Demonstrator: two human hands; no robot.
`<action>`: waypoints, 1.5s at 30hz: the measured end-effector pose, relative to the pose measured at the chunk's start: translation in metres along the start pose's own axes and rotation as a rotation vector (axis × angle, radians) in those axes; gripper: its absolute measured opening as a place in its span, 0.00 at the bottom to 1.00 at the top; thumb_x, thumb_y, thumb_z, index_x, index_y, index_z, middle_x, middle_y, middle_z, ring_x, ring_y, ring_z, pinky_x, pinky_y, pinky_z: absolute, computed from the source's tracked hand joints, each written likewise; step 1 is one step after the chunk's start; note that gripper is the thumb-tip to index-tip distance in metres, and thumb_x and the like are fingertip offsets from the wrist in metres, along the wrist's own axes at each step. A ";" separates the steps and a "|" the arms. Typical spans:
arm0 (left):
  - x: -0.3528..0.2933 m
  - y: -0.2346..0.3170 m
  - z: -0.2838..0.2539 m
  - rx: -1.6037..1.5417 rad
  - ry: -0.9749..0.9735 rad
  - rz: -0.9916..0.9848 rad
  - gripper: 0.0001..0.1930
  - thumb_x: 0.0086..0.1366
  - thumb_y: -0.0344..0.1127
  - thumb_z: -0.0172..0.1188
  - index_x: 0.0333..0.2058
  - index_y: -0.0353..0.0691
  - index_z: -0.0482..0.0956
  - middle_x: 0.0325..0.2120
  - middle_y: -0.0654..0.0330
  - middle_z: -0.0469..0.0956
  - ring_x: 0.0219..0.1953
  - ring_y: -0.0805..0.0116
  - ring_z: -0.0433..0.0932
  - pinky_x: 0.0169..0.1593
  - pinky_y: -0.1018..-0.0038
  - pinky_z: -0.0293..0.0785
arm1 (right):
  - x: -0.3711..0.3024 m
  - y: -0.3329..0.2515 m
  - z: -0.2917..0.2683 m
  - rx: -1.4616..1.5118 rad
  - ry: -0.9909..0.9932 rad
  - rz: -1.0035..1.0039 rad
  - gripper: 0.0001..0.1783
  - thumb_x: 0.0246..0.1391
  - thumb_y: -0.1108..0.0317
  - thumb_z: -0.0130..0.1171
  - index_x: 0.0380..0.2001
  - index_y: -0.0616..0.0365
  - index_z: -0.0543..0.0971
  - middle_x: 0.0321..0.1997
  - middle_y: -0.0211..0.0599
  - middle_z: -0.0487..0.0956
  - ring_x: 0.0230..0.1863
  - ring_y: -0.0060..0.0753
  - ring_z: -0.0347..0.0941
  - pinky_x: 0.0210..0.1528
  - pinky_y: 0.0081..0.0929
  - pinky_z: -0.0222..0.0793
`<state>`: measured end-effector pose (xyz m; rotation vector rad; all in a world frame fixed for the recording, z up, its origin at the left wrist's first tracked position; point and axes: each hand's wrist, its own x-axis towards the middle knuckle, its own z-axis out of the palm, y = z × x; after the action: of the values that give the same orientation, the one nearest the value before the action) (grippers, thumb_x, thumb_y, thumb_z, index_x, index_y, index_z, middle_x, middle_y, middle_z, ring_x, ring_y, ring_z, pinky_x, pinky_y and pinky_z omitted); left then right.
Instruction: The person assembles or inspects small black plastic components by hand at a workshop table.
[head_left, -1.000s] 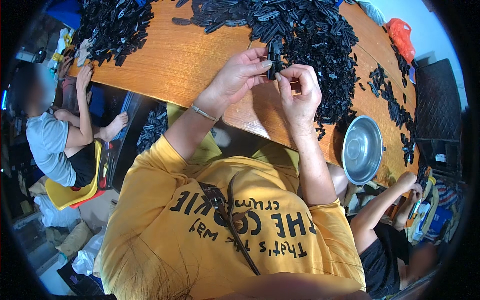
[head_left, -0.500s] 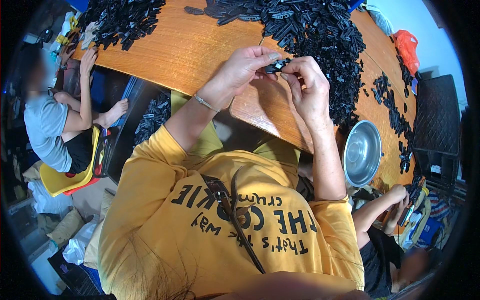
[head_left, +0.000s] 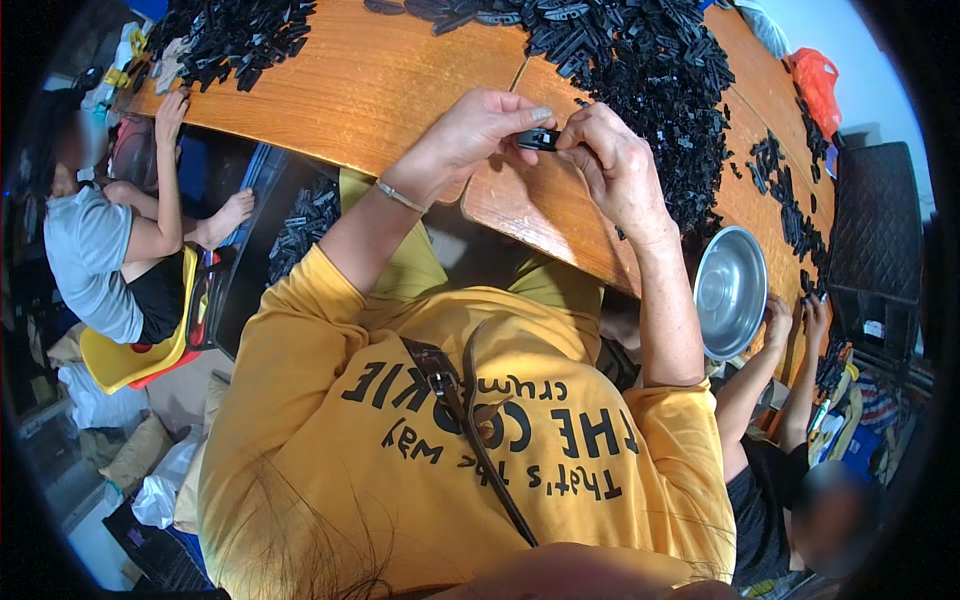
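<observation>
Over the near edge of the wooden table [head_left: 400,90], a small, elongated black plastic part [head_left: 538,139] is held between my two hands. Thumb and fingers of my left hand [head_left: 482,128] are closed on its left end. From the right, the bent fingers of my right hand [head_left: 612,165] pinch its other end, hiding some of it. A large heap of similar black plastic pieces [head_left: 655,95] spreads just beyond and to the right of my right hand. The part's exact kind is too small to make out.
A round metal bowl [head_left: 730,292] sits near the table's right edge. Another heap of black pieces [head_left: 235,45] lies at the far left. One person [head_left: 95,255] sits at the left; another person's arms [head_left: 765,370] reach to the table beside the bowl. A red plastic bag [head_left: 815,90] stands at the far right.
The black part has shifted slightly left and down between my fingers and its face has turned. At the right, the other person's hands have moved up to the table beside the bowl.
</observation>
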<state>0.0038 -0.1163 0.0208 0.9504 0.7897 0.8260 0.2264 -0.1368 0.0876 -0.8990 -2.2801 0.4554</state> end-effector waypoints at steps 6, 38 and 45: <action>0.000 -0.002 -0.002 0.089 0.024 -0.029 0.14 0.74 0.45 0.63 0.45 0.41 0.86 0.33 0.64 0.86 0.27 0.77 0.83 0.28 0.82 0.74 | -0.001 -0.004 -0.002 -0.018 -0.033 0.029 0.08 0.53 0.82 0.63 0.35 0.59 0.79 0.37 0.41 0.79 0.40 0.50 0.81 0.39 0.40 0.78; -0.084 0.032 -0.063 1.313 0.449 0.322 0.12 0.65 0.33 0.70 0.45 0.37 0.83 0.37 0.52 0.85 0.39 0.58 0.86 0.42 0.67 0.81 | 0.009 0.084 0.040 -0.437 0.025 0.505 0.11 0.57 0.69 0.67 0.43 0.57 0.85 0.45 0.50 0.81 0.39 0.55 0.84 0.43 0.44 0.81; 0.109 0.000 0.019 1.354 0.455 0.315 0.20 0.64 0.43 0.69 0.53 0.43 0.82 0.36 0.52 0.87 0.40 0.51 0.87 0.43 0.58 0.82 | 0.006 0.109 0.054 -0.585 -0.041 0.362 0.08 0.58 0.66 0.61 0.34 0.59 0.81 0.40 0.51 0.82 0.33 0.52 0.85 0.35 0.43 0.83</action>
<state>0.0701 -0.0294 0.0056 2.1557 1.6954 0.7274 0.2395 -0.0597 -0.0056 -1.6154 -2.3264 -0.0628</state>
